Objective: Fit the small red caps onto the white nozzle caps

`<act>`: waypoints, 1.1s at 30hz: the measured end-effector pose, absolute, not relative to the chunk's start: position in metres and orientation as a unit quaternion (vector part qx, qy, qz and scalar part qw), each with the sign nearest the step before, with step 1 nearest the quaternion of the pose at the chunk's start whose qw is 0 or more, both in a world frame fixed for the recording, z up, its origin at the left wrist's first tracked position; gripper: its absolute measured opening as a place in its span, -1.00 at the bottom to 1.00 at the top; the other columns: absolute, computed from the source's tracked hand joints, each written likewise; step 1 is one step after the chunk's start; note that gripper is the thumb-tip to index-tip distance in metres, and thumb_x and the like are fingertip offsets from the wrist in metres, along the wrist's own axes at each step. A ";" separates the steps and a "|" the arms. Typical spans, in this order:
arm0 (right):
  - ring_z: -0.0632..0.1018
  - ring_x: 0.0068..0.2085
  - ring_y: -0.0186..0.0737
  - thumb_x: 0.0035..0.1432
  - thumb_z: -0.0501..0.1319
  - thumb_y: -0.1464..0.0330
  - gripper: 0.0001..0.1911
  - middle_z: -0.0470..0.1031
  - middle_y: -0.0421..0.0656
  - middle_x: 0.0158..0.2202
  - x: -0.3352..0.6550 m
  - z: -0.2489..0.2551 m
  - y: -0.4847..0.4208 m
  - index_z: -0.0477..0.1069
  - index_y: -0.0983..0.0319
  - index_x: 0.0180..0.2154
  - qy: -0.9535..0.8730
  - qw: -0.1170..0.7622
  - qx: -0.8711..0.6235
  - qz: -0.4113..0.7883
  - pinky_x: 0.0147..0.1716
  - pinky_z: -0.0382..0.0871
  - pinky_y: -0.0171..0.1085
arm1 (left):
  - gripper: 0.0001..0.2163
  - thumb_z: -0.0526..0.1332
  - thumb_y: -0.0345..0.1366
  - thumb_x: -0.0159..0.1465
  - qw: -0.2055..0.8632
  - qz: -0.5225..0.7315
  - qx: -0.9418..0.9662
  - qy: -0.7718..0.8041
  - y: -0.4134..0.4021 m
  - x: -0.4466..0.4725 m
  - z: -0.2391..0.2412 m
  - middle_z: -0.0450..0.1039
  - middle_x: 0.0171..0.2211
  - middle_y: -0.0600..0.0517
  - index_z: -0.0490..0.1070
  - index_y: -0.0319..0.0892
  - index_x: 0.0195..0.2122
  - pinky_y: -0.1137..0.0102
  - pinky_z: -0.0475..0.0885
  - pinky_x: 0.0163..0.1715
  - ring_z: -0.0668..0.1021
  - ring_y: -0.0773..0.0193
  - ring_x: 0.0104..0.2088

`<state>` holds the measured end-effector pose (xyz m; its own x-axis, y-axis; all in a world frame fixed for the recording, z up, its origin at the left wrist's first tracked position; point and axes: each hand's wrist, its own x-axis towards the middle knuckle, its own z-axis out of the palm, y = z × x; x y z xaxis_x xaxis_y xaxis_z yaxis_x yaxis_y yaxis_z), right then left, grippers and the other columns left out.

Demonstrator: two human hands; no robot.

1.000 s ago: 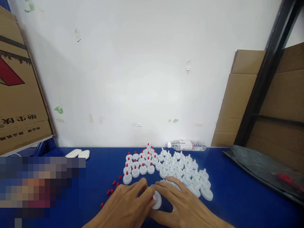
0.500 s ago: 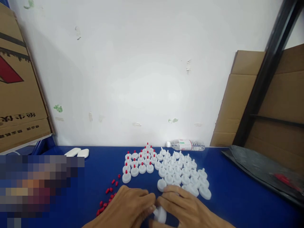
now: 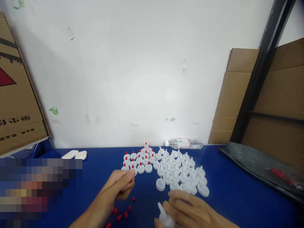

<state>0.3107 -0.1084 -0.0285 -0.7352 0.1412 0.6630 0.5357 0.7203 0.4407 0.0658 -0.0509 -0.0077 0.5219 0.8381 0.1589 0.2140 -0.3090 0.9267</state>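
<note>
My left hand (image 3: pixel 117 185) hovers over the blue table (image 3: pixel 99 167), its fingers pinched together. It sits at the near-left corner of a group of white nozzle caps with red tips (image 3: pixel 140 160). What the fingers hold is hidden. My right hand (image 3: pixel 190 212) is low in the view, closed on one plain white nozzle cap (image 3: pixel 163 217) whose spout points up. Beyond it stands a group of plain white nozzle caps (image 3: pixel 180 172). Several loose small red tips (image 3: pixel 122 213) lie between my hands.
A clear water bottle (image 3: pixel 184 143) lies by the white wall. Two white oblong pieces (image 3: pixel 74 155) rest at the left. A cardboard box (image 3: pixel 16 110) stands far left. Flat cardboard (image 3: pixel 237 101), a black frame (image 3: pixel 258 72) and a black bag (image 3: pixel 258 164) are at the right.
My hands have parted. The left one went up and left to the red-tipped group. The right one drew back toward me with a plain white cap.
</note>
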 end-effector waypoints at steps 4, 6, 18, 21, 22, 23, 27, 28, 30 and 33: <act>0.60 -0.25 -0.30 0.37 0.25 0.32 -0.87 0.64 -0.19 -0.24 0.305 -0.034 -0.097 0.54 0.17 -0.10 -0.856 0.349 -0.232 -0.303 0.23 0.33 -0.18 | -0.60 -0.10 -0.09 0.50 0.185 0.235 0.874 0.384 -0.041 0.053 0.001 0.17 -0.53 0.14 0.14 -0.12 -0.48 0.36 0.11 -0.43 0.24 0.31 -0.50; 0.60 -0.20 -0.28 0.41 0.20 0.18 -0.73 0.65 -0.17 -0.18 0.303 -0.038 -0.091 0.52 0.21 -0.06 -0.863 0.336 -0.226 -0.303 0.27 0.29 -0.15 | -0.71 -0.05 -0.21 0.48 0.091 0.162 0.904 0.384 -0.042 0.053 0.000 0.39 -0.41 0.08 0.27 -0.12 -0.39 0.33 0.16 -0.36 0.40 0.24 -0.40; 0.54 0.06 -0.22 0.42 0.16 0.12 -0.70 0.57 -0.16 0.10 0.309 -0.034 -0.093 0.48 0.12 0.02 -0.894 0.225 -0.262 -0.285 0.27 0.22 -0.13 | -0.79 -0.05 -0.28 0.46 0.018 0.115 0.910 0.399 -0.040 0.050 -0.006 0.54 -0.26 0.01 0.35 -0.09 -0.24 0.31 0.30 -0.30 0.57 0.16 -0.29; 0.54 0.04 -0.23 0.41 0.17 0.13 -0.70 0.59 -0.20 0.05 0.309 -0.038 -0.091 0.48 0.14 0.01 -0.902 0.231 -0.241 -0.273 0.31 0.17 -0.11 | -0.73 -0.14 -0.30 0.49 -0.026 0.140 0.875 0.463 -0.033 0.049 -0.003 0.54 -0.32 0.01 0.32 -0.10 -0.26 0.31 0.28 -0.35 0.58 0.14 -0.33; 0.54 0.03 -0.23 0.41 0.17 0.15 -0.73 0.60 -0.22 0.02 0.308 -0.041 -0.090 0.49 0.15 -0.01 -0.903 0.235 -0.245 -0.263 0.32 0.15 -0.11 | -0.73 -0.14 -0.30 0.49 -0.044 0.141 0.861 0.486 -0.031 0.048 -0.002 0.55 -0.32 0.00 0.31 -0.10 -0.25 0.31 0.28 -0.36 0.60 0.12 -0.33; 0.54 0.03 -0.24 0.41 0.17 0.18 -0.76 0.60 -0.22 0.01 0.309 -0.043 -0.089 0.49 0.15 -0.04 -0.901 0.238 -0.260 -0.252 0.34 0.12 -0.10 | -0.74 -0.13 -0.29 0.49 -0.061 0.138 0.849 0.507 -0.029 0.047 -0.002 0.55 -0.32 0.00 0.31 -0.10 -0.24 0.32 0.28 -0.37 0.61 0.11 -0.33; 0.51 0.12 -0.18 0.37 0.21 0.34 -0.88 0.58 -0.19 0.04 0.311 -0.043 -0.088 0.51 0.16 -0.12 -0.877 0.253 -0.345 -0.220 0.36 0.07 -0.02 | -0.73 -0.09 -0.20 0.49 -0.088 0.090 0.817 0.562 -0.023 0.044 -0.005 0.60 -0.33 -0.04 0.34 -0.10 -0.24 0.34 0.27 -0.41 0.64 0.05 -0.34; 0.51 0.13 -0.17 0.36 0.21 0.35 -0.88 0.57 -0.18 0.05 0.312 -0.041 -0.088 0.51 0.15 -0.12 -0.874 0.255 -0.355 -0.214 0.36 0.08 -0.01 | -0.72 -0.08 -0.18 0.49 -0.088 0.078 0.815 0.567 -0.022 0.043 -0.006 0.61 -0.32 -0.06 0.36 -0.11 -0.23 0.33 0.27 -0.41 0.65 0.02 -0.33; 0.50 0.15 -0.15 0.37 0.19 0.36 -0.86 0.55 -0.16 0.09 0.313 -0.035 -0.090 0.51 0.15 -0.08 -0.881 0.239 -0.355 -0.200 0.34 0.13 0.01 | -0.71 -0.08 -0.19 0.48 -0.087 0.062 0.818 0.565 -0.021 0.043 -0.008 0.62 -0.30 -0.10 0.37 -0.12 -0.23 0.32 0.28 -0.41 0.66 -0.01 -0.31; 0.50 0.16 -0.13 0.40 0.15 0.34 -0.81 0.52 -0.11 0.13 0.312 -0.027 -0.094 0.50 0.14 -0.04 -0.900 0.207 -0.329 -0.199 0.31 0.20 0.01 | -0.74 -0.07 -0.25 0.47 -0.078 0.070 0.827 0.553 -0.021 0.043 -0.008 0.61 -0.33 -0.08 0.36 -0.12 -0.28 0.33 0.26 -0.42 0.65 0.02 -0.33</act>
<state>0.3119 -0.0942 -0.0267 -0.6975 0.5098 0.5036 0.6744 0.7046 0.2207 0.0435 -0.0213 -0.0081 0.3794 0.9030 0.2014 0.9248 -0.3768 -0.0524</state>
